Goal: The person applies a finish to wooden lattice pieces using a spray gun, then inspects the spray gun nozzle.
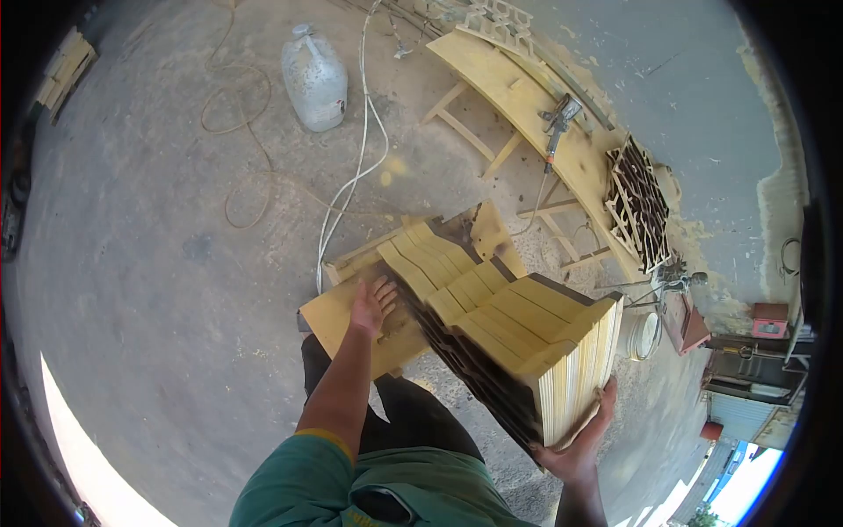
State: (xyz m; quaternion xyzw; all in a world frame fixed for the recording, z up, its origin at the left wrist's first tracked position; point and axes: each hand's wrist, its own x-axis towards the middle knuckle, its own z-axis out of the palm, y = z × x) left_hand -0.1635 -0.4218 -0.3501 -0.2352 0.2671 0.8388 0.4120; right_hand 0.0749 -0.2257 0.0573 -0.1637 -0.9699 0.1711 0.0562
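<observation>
A thick stack of yellow boards (pixel 509 307) with stepped, angled top edges and dark sides slants across the middle. My right hand (pixel 580 436) grips the lower right end of this stack, thumb and fingers spread around its corner. My left hand (pixel 375 305) is by the stack's left end, fingers apart, over a flat yellow board (pixel 338 321); whether it touches the stack I cannot tell. Beneath the stack's far side shows another stained yellow piece (pixel 496 233).
A long yellow bench (pixel 527 119) by the wall holds a spray gun (pixel 559 119). Dark-edged lattice pieces (pixel 641 202) lean at its end. A whitish jug (pixel 314 81), a hose (pixel 255 132) and white cables (pixel 362 162) are on the floor. A bucket (pixel 644 335) stands right.
</observation>
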